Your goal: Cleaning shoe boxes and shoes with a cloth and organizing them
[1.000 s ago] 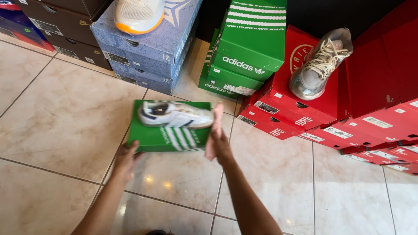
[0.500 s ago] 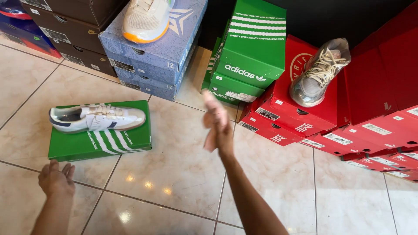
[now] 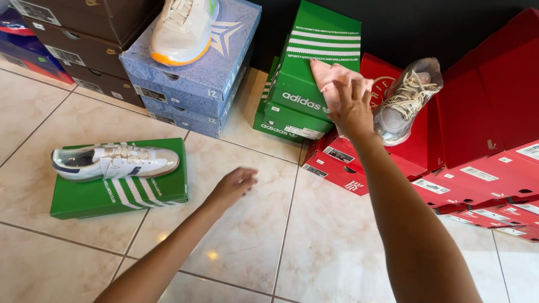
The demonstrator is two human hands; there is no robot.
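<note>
Pink cloth (image 3: 331, 84) lies pressed against the front of the upper green shoebox (image 3: 314, 62), with the right hand (image 3: 352, 109) closed on its lower end. That box tops a stack of green boxes (image 3: 281, 120) (leaning against a dark wall), and a grey sneaker (image 3: 405, 100) rests just beside the hand on red boxes (image 3: 477, 174). The left hand (image 3: 233, 188) hovers loosely open above the tiled floor (image 3: 320, 241), holding nothing. Further left, a white sneaker (image 3: 115, 161) lies on a single green box (image 3: 120, 193); behind it, an orange-soled shoe (image 3: 182, 28) sits on blue boxes (image 3: 216, 73).
</note>
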